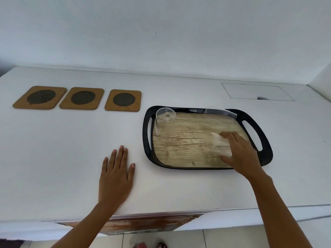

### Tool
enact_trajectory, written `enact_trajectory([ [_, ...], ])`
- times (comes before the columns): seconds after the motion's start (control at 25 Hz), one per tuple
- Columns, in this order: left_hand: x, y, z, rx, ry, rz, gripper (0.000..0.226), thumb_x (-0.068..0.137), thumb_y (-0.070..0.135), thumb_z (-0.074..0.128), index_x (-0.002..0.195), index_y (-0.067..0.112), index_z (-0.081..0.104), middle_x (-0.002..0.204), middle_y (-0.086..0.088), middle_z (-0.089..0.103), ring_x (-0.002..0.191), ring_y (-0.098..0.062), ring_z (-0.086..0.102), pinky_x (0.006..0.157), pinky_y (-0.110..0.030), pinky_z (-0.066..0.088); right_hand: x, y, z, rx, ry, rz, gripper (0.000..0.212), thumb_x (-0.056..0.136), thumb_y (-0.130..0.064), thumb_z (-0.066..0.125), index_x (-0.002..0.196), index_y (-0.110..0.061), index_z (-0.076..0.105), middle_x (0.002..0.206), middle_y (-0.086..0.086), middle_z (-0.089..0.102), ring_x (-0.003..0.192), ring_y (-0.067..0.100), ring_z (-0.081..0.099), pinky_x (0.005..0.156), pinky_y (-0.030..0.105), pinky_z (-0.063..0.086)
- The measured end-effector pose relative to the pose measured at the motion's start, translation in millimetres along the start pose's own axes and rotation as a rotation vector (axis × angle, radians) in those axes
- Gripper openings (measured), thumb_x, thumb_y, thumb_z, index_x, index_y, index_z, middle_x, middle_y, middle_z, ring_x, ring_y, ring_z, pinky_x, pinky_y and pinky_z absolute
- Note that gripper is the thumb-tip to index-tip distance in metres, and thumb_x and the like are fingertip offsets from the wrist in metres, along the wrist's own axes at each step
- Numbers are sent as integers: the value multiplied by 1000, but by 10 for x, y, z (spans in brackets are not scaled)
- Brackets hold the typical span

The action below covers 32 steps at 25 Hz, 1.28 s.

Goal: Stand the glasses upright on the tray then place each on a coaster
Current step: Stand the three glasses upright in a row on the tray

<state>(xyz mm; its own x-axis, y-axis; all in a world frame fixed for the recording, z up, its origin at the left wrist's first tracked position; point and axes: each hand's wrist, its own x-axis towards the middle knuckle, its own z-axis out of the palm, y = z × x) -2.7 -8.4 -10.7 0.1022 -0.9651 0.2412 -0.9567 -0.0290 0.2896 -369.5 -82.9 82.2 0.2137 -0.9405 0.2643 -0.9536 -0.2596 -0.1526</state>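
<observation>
White countertop fills most of your view, running back to a pale wall, with a thin rectangular outline of a hatch set into it at the far right. On the right half sits the tray, black-rimmed with a handle slot at each end and a wood-grain floor. Your left hand lies flat on the counter just left of the tray, palm down, fingers spread and straight, holding nothing. Your right hand reaches over the tray's near right part, fingers curled down over a clear glass that lies on its side on the wood grain; the fingers and thumb touch it, but you cannot tell from here whether the grip has fully closed. A 2nd glass stands at the tray's far left corner, and whether its open end is up or down is hard to judge through the clear wall. A 3rd glass lies tipped against the tray's far rim, near the right handle. Well to the left of the tray, along the back of the counter, 3 wooden coasters sit in a row, each with a dark round mesh centre: left coaster, middle coaster and right coaster, all bare.
</observation>
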Motion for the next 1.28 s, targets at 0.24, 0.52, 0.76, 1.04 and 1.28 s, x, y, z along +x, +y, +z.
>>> enact_trajectory([
  [0.24,-8,3,4,-8,7,-5,63,96,45,19,148,10,25,154,-8,26,143,-24,19,115,-46,17,310,-509,201,620,311,202,68,72,-26,83,123,-13,40,123,9,49,104,17,56,76,39,52],
  [0.52,-5,2,1,-17,0,-15,63,96,47,17,149,12,22,155,-6,23,143,-22,15,116,-45,15,563,-862,497,852,315,358,59,75,-33,80,112,-27,35,126,2,46,106,19,61,86,48,54],
  [0.76,-2,0,11,-13,-8,-23,63,96,48,16,149,13,20,156,-5,22,144,-21,14,116,-44,15,646,-858,658,850,300,363,58,75,-32,81,107,-30,33,123,-3,42,106,24,59,80,46,55],
  [1.04,0,-4,14,-21,-8,-26,64,96,49,16,149,13,20,156,-4,21,144,-20,13,116,-44,14,673,-837,716,846,310,362,58,75,-33,81,110,-28,35,122,-3,42,106,23,59,79,44,56],
  [1.28,-6,-3,10,-16,-10,-26,63,96,48,15,149,14,20,156,-3,20,144,-19,12,116,-44,14,674,-828,746,830,295,357,64,75,-35,80,119,-19,37,123,-3,40,109,24,57,80,39,53],
])
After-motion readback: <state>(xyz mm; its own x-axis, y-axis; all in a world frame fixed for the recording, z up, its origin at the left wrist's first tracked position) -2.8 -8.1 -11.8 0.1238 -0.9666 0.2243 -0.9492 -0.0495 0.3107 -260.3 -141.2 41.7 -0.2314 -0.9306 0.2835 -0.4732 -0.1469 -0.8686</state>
